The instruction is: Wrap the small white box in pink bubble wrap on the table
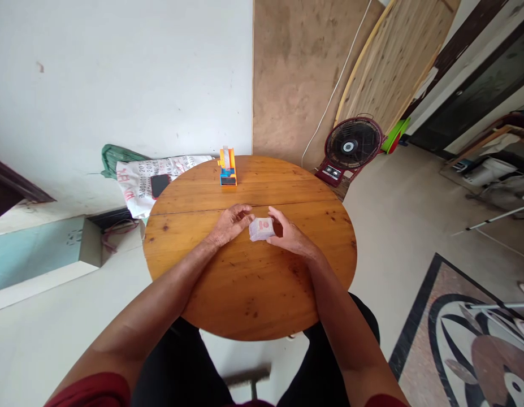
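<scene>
A small, blocky packet (262,228) in clear, crinkled plastic, with red print on its pale top, lies near the middle of the round wooden table (253,288). My left hand (233,224) rests on the wood at the packet's left. Its fingers are loosely curved, and the thumb tip is at the packet's upper left corner. On the other side, my right hand (289,233) makes a wide C around the packet's right end, thumb by the lower corner and fingers beyond the upper edge. A gap shows between that palm and the packet.
An orange and blue tape dispenser (228,168) stands at the table's far edge. Behind on the left are a printed white sack (137,189) and a dark flat object (160,185). A dark red fan (353,147) stands beyond the table's right edge.
</scene>
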Action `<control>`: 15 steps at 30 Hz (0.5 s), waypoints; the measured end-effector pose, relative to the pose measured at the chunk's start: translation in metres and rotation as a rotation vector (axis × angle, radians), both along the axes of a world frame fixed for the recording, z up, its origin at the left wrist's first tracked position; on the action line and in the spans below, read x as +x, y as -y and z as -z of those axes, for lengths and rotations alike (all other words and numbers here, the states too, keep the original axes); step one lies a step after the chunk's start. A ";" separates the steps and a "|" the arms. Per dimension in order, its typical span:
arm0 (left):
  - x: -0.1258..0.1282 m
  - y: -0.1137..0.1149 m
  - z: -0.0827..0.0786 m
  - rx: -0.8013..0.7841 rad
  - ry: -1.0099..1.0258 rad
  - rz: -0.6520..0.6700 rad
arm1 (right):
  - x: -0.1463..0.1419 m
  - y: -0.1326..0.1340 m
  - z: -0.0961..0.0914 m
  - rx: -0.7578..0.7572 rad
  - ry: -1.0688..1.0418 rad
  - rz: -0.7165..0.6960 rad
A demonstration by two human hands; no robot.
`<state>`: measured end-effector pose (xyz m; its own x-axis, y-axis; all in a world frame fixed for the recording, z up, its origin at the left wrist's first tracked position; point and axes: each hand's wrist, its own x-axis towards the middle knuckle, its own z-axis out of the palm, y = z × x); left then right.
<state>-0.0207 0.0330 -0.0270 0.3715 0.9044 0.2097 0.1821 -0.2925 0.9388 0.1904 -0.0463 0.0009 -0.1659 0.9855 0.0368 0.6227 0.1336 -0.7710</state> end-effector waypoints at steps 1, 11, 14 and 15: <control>-0.001 -0.002 0.001 -0.005 0.006 -0.017 | 0.002 0.001 -0.001 -0.010 -0.025 -0.007; -0.005 -0.022 0.011 -0.118 0.083 -0.117 | 0.038 -0.017 0.012 0.184 -0.395 0.353; -0.005 -0.023 0.010 -0.111 0.088 -0.117 | 0.044 -0.032 0.032 0.256 -0.230 0.682; -0.005 -0.022 0.010 -0.112 0.092 -0.111 | 0.044 -0.035 0.037 0.276 -0.195 0.697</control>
<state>-0.0260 0.0551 -0.0373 0.2516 0.9585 0.1339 0.1192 -0.1680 0.9786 0.2348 -0.0112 -0.0362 0.5240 0.8107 0.2611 0.4900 -0.0362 -0.8710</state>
